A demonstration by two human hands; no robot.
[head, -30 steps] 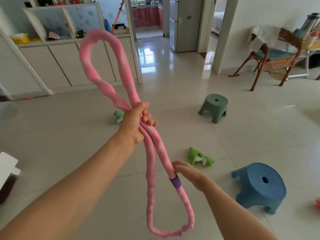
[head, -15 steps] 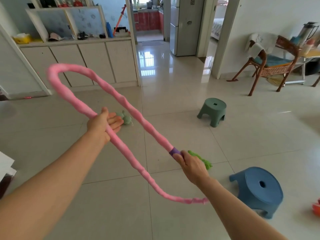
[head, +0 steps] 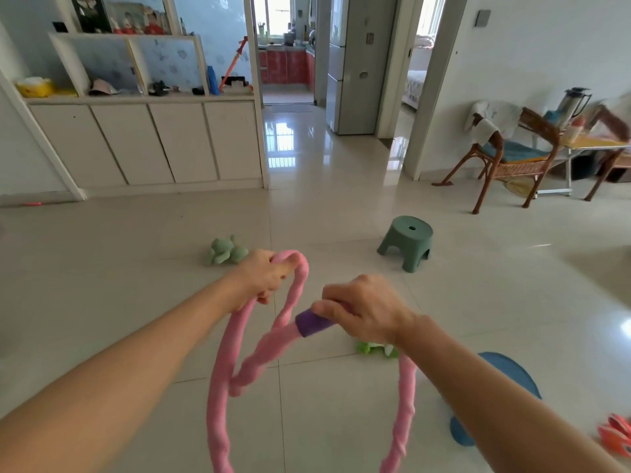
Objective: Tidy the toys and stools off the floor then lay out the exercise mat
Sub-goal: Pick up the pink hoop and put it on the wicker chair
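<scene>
Pink hoop [head: 225, 363] is folded over itself, left hand [head: 261, 278] fingers wrapped round its top bend, right hand [head: 365, 308] fingers clamped by the purple joint [head: 312, 323].

A brown rattan armchair [head: 508, 158] stands right of the grey tall refrigerator [head: 355, 63]; white low cabinets [head: 150, 145] stand left of it.

Both bare forearms reach out ahead, coming in from seven and five o'clock and drawing near each other at the hands. The left hand [head: 261, 278], at about eleven o'clock from the right, has its fingers curled tight round the top bend of a pink fabric hoop [head: 222, 387]. The right hand [head: 363, 310] is knuckles-up, fingers wrapped round the hoop's purple band.
</scene>
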